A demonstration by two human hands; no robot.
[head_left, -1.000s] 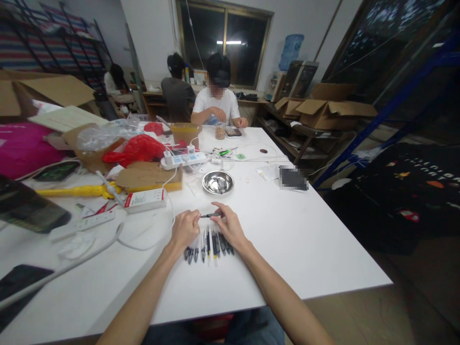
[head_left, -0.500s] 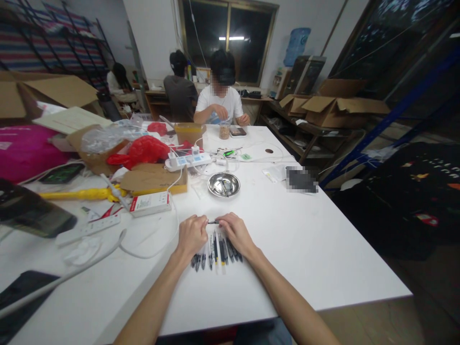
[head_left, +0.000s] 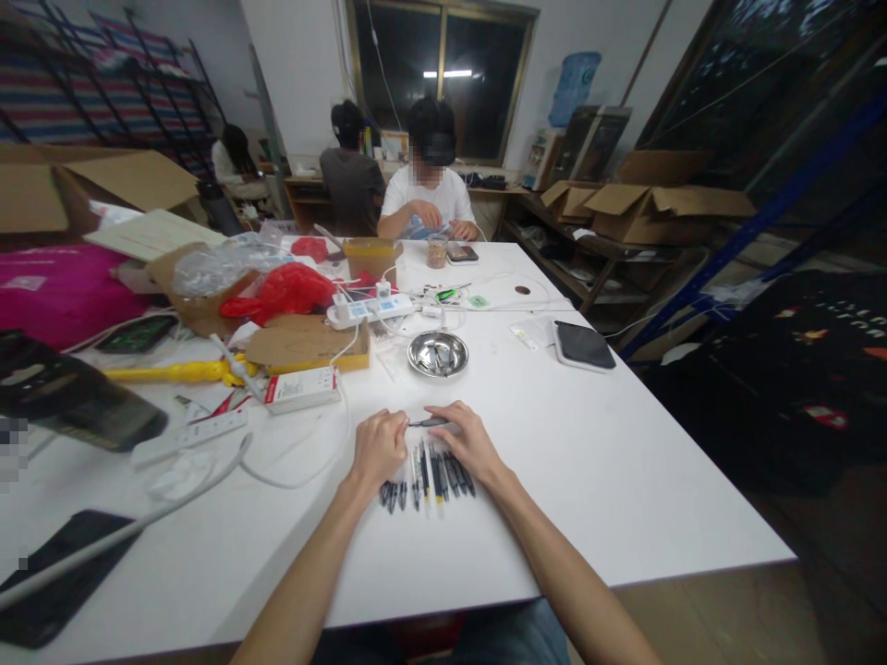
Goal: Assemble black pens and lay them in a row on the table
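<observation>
My left hand (head_left: 381, 447) is closed around one end of a dark pen (head_left: 428, 423), which lies level between my two hands. At the pen's other end, my right hand (head_left: 469, 441) holds it between thumb and fingers. Just below the hands, a row of several pens and pen parts (head_left: 439, 476) lies side by side on the white table (head_left: 568, 480), their upper ends partly covered by my hands. Beyond them stands a shiny metal bowl (head_left: 417, 366) with small dark pieces inside.
Left of the hands lie a white cable (head_left: 291, 482), a red-and-white box (head_left: 302, 388), a power strip (head_left: 370, 309) and a cardboard tray (head_left: 309, 342). A tablet-like device (head_left: 584, 344) rests on the right. A person in a white shirt (head_left: 443, 199) sits across the table.
More of the pen shows between my hands, and my right fingers have spread slightly along it. The view has shifted a little, moving the scene slightly right.
</observation>
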